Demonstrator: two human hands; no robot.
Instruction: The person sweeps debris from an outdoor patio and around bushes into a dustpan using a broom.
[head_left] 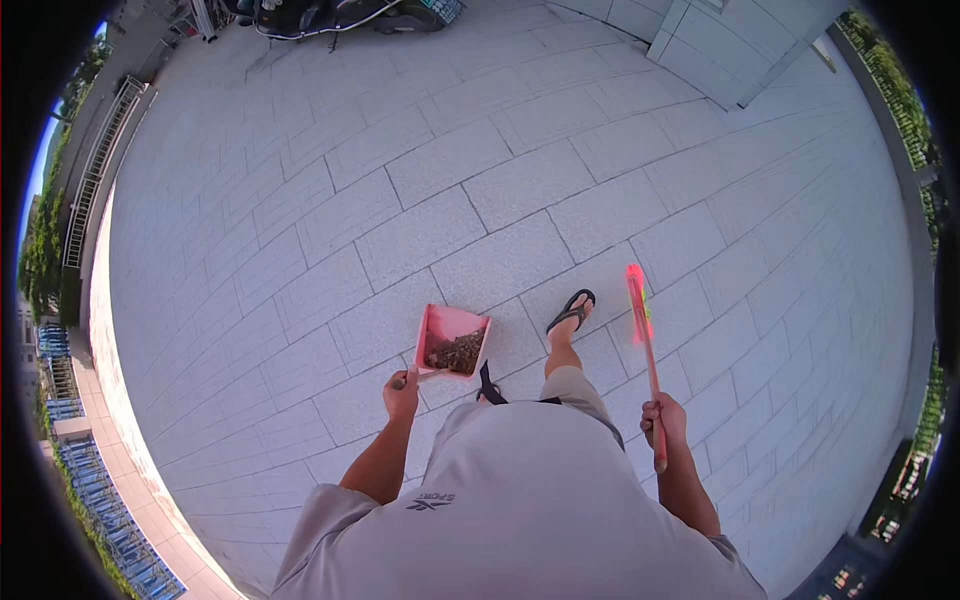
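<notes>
Left hand (400, 395) closed round the handle of a pink dustpan (450, 321); pan sits ahead and a little right of that hand, in front of the left foot. Brown debris (460, 352) heaped inside, mostly toward the near right side. Can't tell from here whether the pan touches the floor (300, 200) or hangs just above. Right hand (665, 420) also closed, wrapped round the handle of a pink broom (652, 375), well apart from the pan; bristle end points away from the person, pink with some yellow-green, floor contact unclear. Right foot in a dark flip-flop (570, 312) between pan and broom. Dark vehicle (340, 18) at far edge, partly cut off.
</notes>
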